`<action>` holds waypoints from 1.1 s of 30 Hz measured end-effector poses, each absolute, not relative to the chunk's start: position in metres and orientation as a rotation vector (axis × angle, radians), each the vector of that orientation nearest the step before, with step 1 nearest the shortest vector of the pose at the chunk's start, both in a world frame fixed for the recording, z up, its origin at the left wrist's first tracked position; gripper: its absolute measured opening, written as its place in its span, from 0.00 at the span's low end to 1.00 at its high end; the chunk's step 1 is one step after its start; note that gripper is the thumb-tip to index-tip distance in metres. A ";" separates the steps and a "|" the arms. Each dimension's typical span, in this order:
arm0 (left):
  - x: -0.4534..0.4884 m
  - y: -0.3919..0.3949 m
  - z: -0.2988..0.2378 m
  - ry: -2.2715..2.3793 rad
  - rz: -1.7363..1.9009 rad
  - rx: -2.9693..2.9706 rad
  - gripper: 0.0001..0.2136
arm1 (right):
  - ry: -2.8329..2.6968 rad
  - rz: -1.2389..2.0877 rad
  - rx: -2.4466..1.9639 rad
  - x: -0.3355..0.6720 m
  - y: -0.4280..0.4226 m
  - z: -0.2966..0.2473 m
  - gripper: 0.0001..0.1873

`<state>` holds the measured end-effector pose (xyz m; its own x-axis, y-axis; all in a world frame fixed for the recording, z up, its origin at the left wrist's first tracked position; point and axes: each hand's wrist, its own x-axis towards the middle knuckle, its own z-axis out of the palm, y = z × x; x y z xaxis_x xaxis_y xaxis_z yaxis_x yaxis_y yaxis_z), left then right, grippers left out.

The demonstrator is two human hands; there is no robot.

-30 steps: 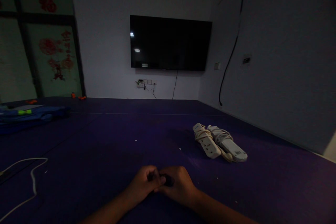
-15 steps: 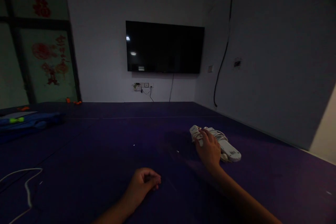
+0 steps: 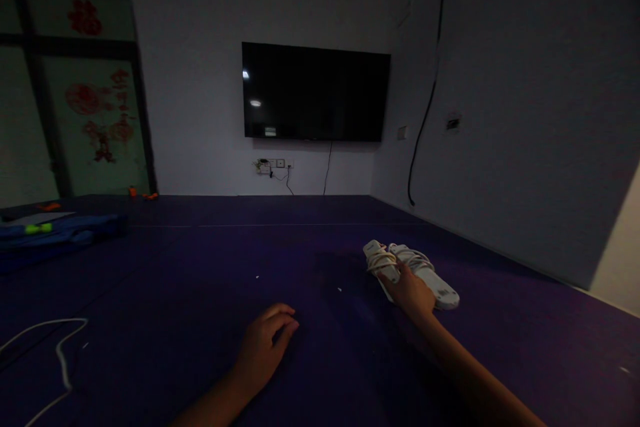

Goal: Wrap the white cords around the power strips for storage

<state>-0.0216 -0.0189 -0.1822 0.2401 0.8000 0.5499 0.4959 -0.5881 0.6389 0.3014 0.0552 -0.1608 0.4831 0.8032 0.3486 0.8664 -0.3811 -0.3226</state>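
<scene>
Two white power strips (image 3: 437, 285) lie side by side on the purple surface, right of the middle, with pale cords (image 3: 381, 259) wound around them. My right hand (image 3: 411, 292) is closed on the near end of the left strip, its thumb and fingers partly hidden against the bundle. To the left and nearer to me, my left hand (image 3: 265, 345) hovers low over the surface or rests on it; I cannot tell which. Its fingers are bent a little, with a gap between thumb and forefinger, and it holds nothing.
A white cable (image 3: 63, 353) curves across the lower left. Farther back on the left lies blue cloth (image 3: 75, 230) with a yellow-green object (image 3: 39, 228) on it. Small orange items (image 3: 133, 191) sit by the door. A black television (image 3: 315, 93) hangs on the far wall.
My right hand has slid from on top of the cords toward the near side of the left power strip. My left hand has loosened from a curl, its fingers parting slightly.
</scene>
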 end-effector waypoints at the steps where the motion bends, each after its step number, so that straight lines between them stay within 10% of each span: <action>1: -0.022 -0.018 -0.184 1.192 1.285 2.217 0.11 | -1.389 -0.189 -2.273 0.301 0.055 -0.161 0.33; 22: -0.019 -0.018 -0.183 1.160 1.311 2.202 0.13 | -1.287 -0.537 -1.545 0.272 0.047 -0.151 0.25; 33: -0.016 -0.018 -0.199 1.090 1.276 1.937 0.44 | -1.110 0.781 -0.739 0.165 -0.027 -0.128 0.33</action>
<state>-0.0155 -0.0180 -0.1991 0.2121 0.8628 0.4588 0.3187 -0.5049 0.8022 0.1645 -0.0269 -0.1276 0.2488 0.8399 0.4824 -0.1702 0.5282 -0.8319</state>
